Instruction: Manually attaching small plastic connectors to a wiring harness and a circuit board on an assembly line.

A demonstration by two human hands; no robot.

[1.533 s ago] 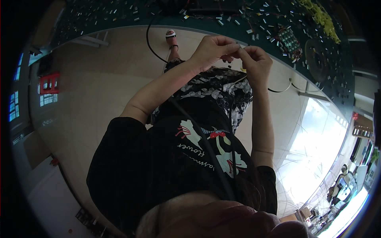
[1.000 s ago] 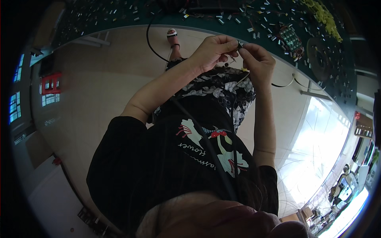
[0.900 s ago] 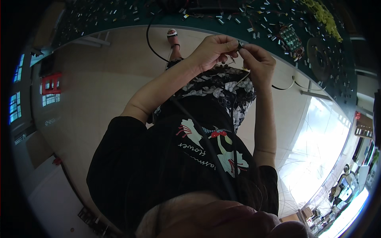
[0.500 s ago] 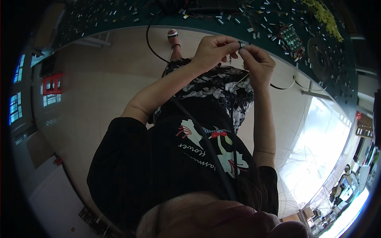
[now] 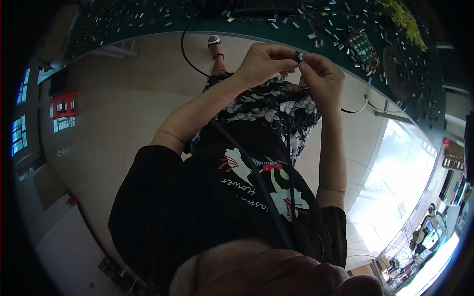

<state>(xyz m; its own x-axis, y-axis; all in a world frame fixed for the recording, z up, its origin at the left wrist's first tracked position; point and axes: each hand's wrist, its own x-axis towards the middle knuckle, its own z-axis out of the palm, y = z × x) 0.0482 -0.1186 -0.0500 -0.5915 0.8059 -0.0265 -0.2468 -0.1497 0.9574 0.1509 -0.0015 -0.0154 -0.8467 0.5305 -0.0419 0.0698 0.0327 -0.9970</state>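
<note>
In front of the table edge, both hands meet over my lap. My left hand (image 5: 264, 64) is closed, its thumb and fingers pinching a small dark part with a pale, shiny spot (image 5: 299, 57). From the other side my right hand (image 5: 324, 76) pinches at the same part, its thumb and forefinger close to the left fingertips. The part is mostly covered by fingers and too small to name. Just beyond the hands is the edge of a dark green tabletop (image 5: 247, 29), strewn with many small silvery cylinders (image 5: 311, 36).
A cluster of green circuit boards (image 5: 363, 48) with wires lies at the table's right, near a round dark disc (image 5: 398, 71). Farther back is a yellow tangle (image 5: 406, 24). A black cable (image 5: 183, 47) hangs off the table. A red stool (image 5: 64, 104) stands at far left.
The small part has turned a little between the fingertips, showing a paler face. The fingers of both hands have shifted slightly, and the right hand has moved slightly right.
</note>
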